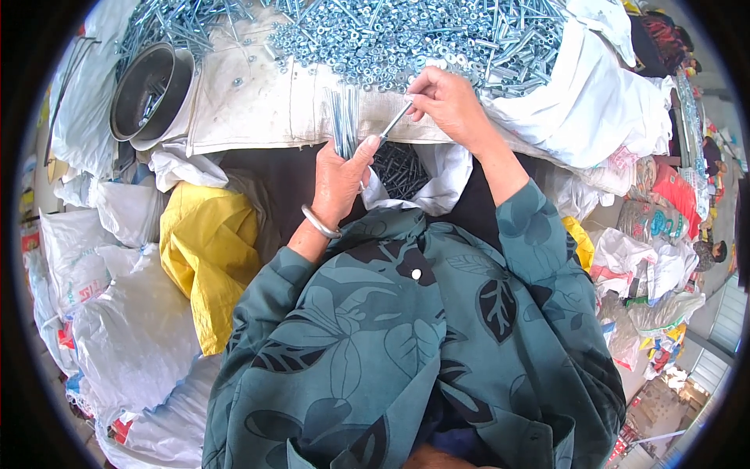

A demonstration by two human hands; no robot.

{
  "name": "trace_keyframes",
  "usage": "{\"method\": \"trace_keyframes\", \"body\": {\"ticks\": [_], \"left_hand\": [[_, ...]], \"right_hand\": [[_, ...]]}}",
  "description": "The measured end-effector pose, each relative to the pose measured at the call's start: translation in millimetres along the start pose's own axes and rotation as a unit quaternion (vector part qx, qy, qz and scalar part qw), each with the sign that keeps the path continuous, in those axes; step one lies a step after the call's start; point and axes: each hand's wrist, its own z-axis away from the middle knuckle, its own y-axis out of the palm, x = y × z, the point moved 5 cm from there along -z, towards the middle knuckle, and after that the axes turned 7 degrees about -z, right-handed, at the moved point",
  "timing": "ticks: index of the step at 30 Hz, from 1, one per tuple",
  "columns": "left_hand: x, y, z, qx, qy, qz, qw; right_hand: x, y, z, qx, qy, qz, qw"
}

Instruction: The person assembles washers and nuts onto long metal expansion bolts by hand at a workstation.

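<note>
My left hand (337,178) is closed round an upright bundle of thin silvery metal rods (344,117), which look like long bolts. Between its thumb and finger it also grips the lower end of a single slanting bolt (395,121). The fingers of my right hand (447,102) pinch that bolt's upper end; any small part inside the pinch is hidden. Just beyond my hands, loose nuts (375,39) are heaped on a pale cloth (242,113). Under my hands, a white bag (451,178) holds dark screws or bolts (400,173).
A round black pan (134,87) with a few metal pieces stands at far left. More bolts (168,19) lie behind it, and metal parts (531,51) pile up at right. White sacks (137,320) and a yellow sack (207,258) crowd my left side; bags (633,266) lie at right.
</note>
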Motion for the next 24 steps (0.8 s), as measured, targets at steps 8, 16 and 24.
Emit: {"method": "trace_keyframes", "body": {"ticks": [8, 16, 24], "left_hand": [[-3, 6, 0, -0.018, 0.025, -0.016, 0.999], [-5, 8, -1, -0.044, 0.031, -0.022, 0.998], [-7, 4, -4, -0.051, 0.017, 0.048, 0.997]], "right_hand": [[18, 11, 25, -0.087, -0.115, 0.040, 0.989], [39, 29, 41, -0.093, -0.324, 0.300, 0.892], [25, -8, -22, -0.105, -0.291, 0.398, 0.864]]}}
